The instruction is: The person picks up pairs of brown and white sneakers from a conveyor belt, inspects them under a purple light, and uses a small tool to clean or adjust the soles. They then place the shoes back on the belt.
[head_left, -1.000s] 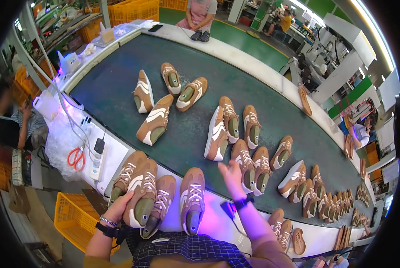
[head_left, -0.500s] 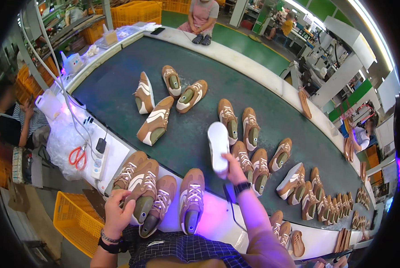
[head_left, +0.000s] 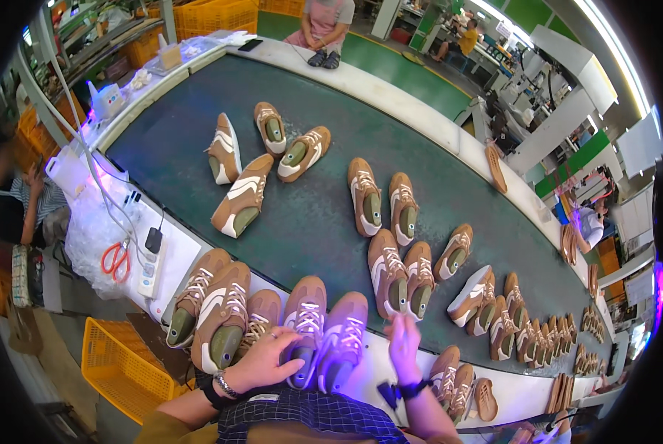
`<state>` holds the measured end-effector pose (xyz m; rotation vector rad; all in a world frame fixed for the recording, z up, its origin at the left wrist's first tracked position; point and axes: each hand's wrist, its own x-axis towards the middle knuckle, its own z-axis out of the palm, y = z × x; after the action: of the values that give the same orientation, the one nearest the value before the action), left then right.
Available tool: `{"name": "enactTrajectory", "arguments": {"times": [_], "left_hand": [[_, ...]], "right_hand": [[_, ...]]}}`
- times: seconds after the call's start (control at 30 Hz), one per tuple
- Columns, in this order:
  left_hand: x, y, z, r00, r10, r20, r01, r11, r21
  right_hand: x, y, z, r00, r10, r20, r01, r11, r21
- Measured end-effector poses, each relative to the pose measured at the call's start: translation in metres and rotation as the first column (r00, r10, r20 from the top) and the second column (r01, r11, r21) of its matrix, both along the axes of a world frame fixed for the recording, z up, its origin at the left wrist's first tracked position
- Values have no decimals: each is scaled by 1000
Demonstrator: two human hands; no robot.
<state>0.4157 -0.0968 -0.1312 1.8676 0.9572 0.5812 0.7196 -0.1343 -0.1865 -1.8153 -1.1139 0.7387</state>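
A row of brown suede sneakers with white laces and green inserts stands along the near white ledge. My left hand lies over the heel of a sneaker, thumb and fingers apart, its fingertips beside the sneaker to the right. Whether it touches either is unclear. At the right end of the row stands another sneaker, tinted violet by the light. My right hand is raised just right of it, below a sneaker on the dark belt. Motion blurs its fingers, and I cannot make out anything in them.
Several more sneakers cover the dark green belt, trailing off to the right. On the left ledge are orange-handled scissors and a white power strip. A yellow crate sits lower left. A person sits across the belt.
The sneaker that my right hand held sole-up is no longer in it; one more now stands at the row's right end. My left hand has moved right, off the left sneakers. My right hand has come nearer.
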Motion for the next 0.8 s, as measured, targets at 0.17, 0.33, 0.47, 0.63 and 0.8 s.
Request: {"name": "enactTrajectory", "arguments": {"times": [0.17, 0.33, 0.47, 0.63, 0.8], "left_hand": [[-8, -7, -19, 991, -26, -134, 10, 993, -121], [-10, -9, -14, 988, 44, -148, -71, 981, -183], [-11, -18, -15, 984, 124, -130, -148, 971, -187], [-6, -21, -21, 989, 89, -117, -109, 977, -181], [3, -20, -2, 996, 87, -11, -86, 943, -321]], "right_hand": [[35, 189, -18, 890, 37, 455, -146, 967, 208], [41, 319, -64, 948, 15, 319, 36, 988, -153], [48, 338, -73, 1000, 12, -9, -14, 962, -272], [55, 283, -73, 508, 22, -861, -122, 991, -46], [50, 153, -27, 444, 8, -896, 72, 996, 45]]}}
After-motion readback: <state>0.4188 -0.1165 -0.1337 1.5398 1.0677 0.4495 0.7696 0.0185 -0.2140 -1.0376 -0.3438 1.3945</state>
